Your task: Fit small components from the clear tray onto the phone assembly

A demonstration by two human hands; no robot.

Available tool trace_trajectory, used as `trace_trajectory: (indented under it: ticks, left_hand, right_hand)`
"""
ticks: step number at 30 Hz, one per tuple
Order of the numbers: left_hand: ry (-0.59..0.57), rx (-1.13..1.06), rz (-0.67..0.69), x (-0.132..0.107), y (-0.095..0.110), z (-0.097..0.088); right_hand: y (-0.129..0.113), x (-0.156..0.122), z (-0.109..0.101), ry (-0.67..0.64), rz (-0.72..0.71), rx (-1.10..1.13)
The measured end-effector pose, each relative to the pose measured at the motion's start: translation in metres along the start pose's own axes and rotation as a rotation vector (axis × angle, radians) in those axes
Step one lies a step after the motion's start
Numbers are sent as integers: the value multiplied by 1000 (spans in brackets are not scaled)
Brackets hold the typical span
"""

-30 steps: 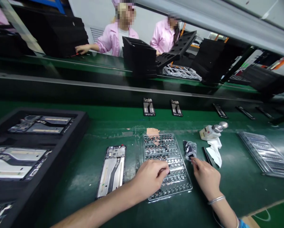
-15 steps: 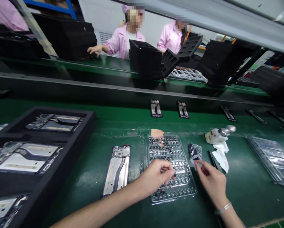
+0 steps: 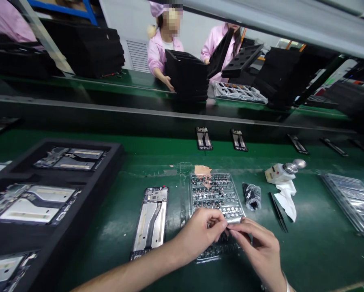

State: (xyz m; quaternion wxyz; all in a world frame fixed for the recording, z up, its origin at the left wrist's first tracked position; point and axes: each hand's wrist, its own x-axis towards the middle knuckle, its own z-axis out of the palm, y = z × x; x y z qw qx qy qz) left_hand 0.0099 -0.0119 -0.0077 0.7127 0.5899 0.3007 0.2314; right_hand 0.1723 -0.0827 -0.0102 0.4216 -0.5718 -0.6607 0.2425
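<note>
My left hand [image 3: 206, 228] is over the clear plastic tray [image 3: 210, 182], thumb and forefinger pinched on a small dark part [image 3: 227, 228], too small to name. Meeting it from the right, my right hand [image 3: 258, 242] is closed in a pinch at the same spot; what lies between its fingertips is hidden. Rows of tiny components sit in the tray's pockets. Left of the tray lies an opened phone body [image 3: 150, 219] with its circuit board showing. A small clear bag [image 3: 253, 197] with black contents rests right of the tray.
Black tweezers [image 3: 278, 213], a white cloth [image 3: 287, 200] and a white pump bottle [image 3: 279, 173] lie to the right, before stacked clear trays [image 3: 352, 198]. A black foam tray [image 3: 109, 162] holds phone bodies at left. More phones [image 3: 204, 138] line the back. Co-workers [image 3: 165, 48] stand opposite.
My right hand has moved left from beside the clear bag to meet my left hand over the tray. Across the bench, a co-worker's hand has shifted right to a black foam stack.
</note>
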Motion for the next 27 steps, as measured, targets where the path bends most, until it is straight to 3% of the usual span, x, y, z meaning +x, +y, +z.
trace_trajectory:
  ticks: [7,11,15,18,19,21,24,27]
  left_hand:
    - [22,87,8,-2,6,1]
    - [64,157,28,-3,7,2]
    - [60,110,24,-4,8,0]
    - [45,4,16,-5,11,-2]
    - [48,-19,21,-6,12,-2]
    - [58,-48,30,-6,14,-3]
    - [53,-80,38,-6,16,-3]
    - [56,-113,47,-6,17,-3]
  right_hand:
    - [3,2,5,-41,396,315]
    - [2,2,8,-68,449,447]
    - [-2,15,0,-129,406,364]
    - [2,55,-8,-116,281,15]
    - [6,74,-9,-88,243,-196]
    - [17,116,-6,-27,236,-349]
    - [41,176,12,61,281,-560]
    - [61,217,37,96,351,-712]
